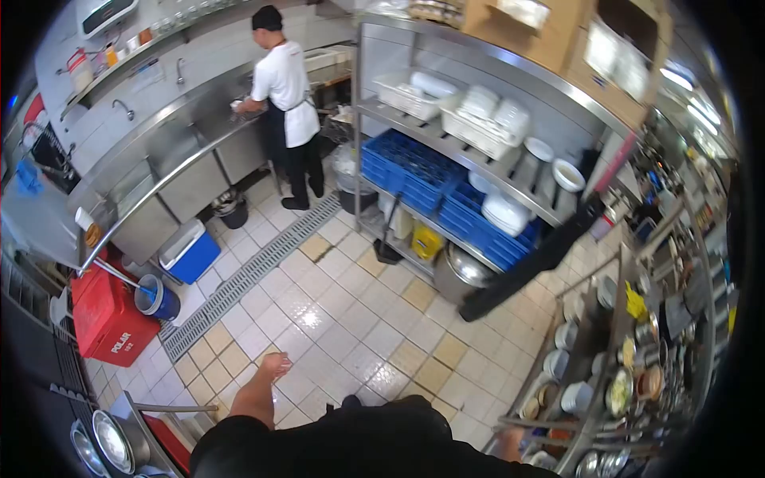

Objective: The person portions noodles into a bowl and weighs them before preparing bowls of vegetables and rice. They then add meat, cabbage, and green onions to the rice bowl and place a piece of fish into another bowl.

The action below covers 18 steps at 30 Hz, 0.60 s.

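My left hand [276, 366] hangs over the tiled floor [351, 319], its fingers loosely apart and nothing in them. Low on the right, my right hand [511, 440] is blurred beside the end of a metal rack [550, 422]; its fingers do not show clearly. Several white bowls [577, 397] stand on that rack, close to the right hand. Nearest on my left side is a metal counter with a steel pot [113, 440].
Ahead, a person [288, 95] stands at a long steel sink [183, 163], hands over it. A shelf [478, 143] carries blue crates [410, 171] and white containers. A red cooler [115, 319], a blue bucket [159, 299] and a floor drain [255, 271] lie left.
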Tool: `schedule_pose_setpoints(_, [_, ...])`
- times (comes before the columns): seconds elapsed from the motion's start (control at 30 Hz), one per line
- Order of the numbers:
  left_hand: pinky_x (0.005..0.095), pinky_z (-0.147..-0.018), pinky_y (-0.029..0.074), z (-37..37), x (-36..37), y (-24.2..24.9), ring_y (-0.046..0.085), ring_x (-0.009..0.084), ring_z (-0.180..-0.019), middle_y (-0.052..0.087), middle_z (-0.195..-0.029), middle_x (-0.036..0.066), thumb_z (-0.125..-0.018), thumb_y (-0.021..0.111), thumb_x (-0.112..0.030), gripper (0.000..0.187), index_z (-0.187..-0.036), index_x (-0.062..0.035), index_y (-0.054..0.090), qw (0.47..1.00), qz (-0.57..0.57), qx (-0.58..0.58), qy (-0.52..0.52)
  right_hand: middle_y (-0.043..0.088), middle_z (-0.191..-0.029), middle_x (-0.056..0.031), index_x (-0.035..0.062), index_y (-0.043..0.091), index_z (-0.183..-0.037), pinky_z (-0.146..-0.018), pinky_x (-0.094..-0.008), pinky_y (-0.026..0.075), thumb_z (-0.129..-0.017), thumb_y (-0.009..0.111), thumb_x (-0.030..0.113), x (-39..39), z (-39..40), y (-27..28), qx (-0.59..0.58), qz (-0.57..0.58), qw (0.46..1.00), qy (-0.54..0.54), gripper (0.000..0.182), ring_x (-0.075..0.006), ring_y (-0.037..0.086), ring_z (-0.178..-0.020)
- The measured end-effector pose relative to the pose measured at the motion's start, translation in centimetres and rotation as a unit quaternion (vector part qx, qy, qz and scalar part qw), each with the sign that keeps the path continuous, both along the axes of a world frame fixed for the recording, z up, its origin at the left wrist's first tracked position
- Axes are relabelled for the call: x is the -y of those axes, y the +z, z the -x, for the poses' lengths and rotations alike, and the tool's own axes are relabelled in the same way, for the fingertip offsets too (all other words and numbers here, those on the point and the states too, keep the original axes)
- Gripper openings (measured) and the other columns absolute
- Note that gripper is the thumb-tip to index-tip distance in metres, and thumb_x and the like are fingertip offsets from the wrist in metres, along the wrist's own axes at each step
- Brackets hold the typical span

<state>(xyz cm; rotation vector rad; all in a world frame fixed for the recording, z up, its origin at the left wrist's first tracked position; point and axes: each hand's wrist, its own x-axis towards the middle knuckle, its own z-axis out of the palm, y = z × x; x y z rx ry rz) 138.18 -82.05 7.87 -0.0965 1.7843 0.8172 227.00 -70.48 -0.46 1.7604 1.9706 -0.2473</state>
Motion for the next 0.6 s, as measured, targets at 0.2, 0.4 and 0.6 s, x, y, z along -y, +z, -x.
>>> schedule_pose_setpoints(0.2, [0.0326, -0.053, 0.049, 17.6, 8.5, -3.8, 0.059, 0.0189, -0.067, 0.064, -0.090, 0.010, -0.086, 0.053, -0.020, 0.021, -0.102, -0.0070, 0.059, 0.955, -0.096, -0.249, -0.130, 0.067, -0.082, -0.0099, 0.0098, 0.065, -0.072, -0.061, -0.0413, 0.049, -0.087, 0.050, 0.028, -13.2, 24.9, 3.7, -0.103, 0.201, 0.970, -0.086, 0.028, -0.0271, 0.064, -0.075])
schedule_pose_setpoints(0.4, [0.0315, -0.064, 0.049, 21.6, 6.3, 8.2, 0.059, 0.0174, -0.077, 0.061, -0.098, 0.005, -0.088, 0.059, -0.028, 0.027, -0.108, -0.0113, 0.055, 0.902, -0.048, -0.118, 0.412, 0.068, -0.090, -0.0083, 0.0112, 0.068, -0.081, -0.068, -0.0428, 0.051, -0.087, 0.050, 0.028, -40.3, 45.5, 0.9, -0.010, 0.187, 0.967, 0.172, 0.026, -0.0258, 0.065, -0.083])
schedule_pose_setpoints(0.6, [0.0285, -0.058, 0.049, 28.9, 2.3, 10.5, 0.059, 0.0152, -0.070, 0.063, -0.092, 0.005, -0.089, 0.055, -0.023, 0.023, -0.108, -0.0090, 0.056, 0.835, -0.091, -0.153, 0.520, 0.065, -0.087, -0.0196, 0.0035, 0.067, -0.080, -0.074, -0.0472, 0.049, -0.087, 0.049, 0.020, -72.1, 96.0, 3.2, -0.153, -0.121, 0.801, 0.566, 0.025, -0.0351, 0.064, -0.083])
